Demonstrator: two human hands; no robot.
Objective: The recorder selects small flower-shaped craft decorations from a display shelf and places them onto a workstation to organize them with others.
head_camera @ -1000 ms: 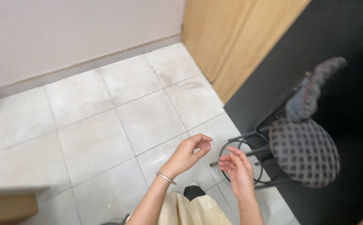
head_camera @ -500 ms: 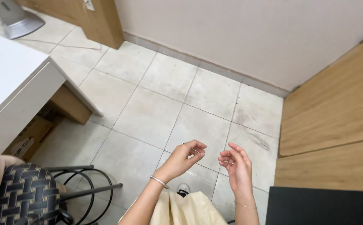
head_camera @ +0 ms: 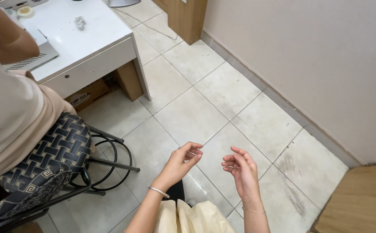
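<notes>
My left hand (head_camera: 182,161) hangs over the tiled floor (head_camera: 205,108) with its fingers loosely curled and nothing in it; a thin silver bangle (head_camera: 158,191) circles the wrist. My right hand (head_camera: 240,170) is a short way to its right, palm turned inward, fingers half bent and apart, also holding nothing. A fine bracelet (head_camera: 253,210) sits on that wrist. The two hands do not touch. Cream-coloured cloth (head_camera: 192,218) lies below them at the bottom edge.
A person in a beige top (head_camera: 11,116) sits at left on a black patterned stool (head_camera: 54,151) with a metal frame. A white desk (head_camera: 80,41) stands at upper left, a cardboard box (head_camera: 86,95) under it. A beige wall (head_camera: 308,56) runs along the right, wooden panel (head_camera: 362,200) at lower right.
The view has swung to the right, bringing the seated person, stool and white desk into sight. My hands keep the same loose, empty pose close together.
</notes>
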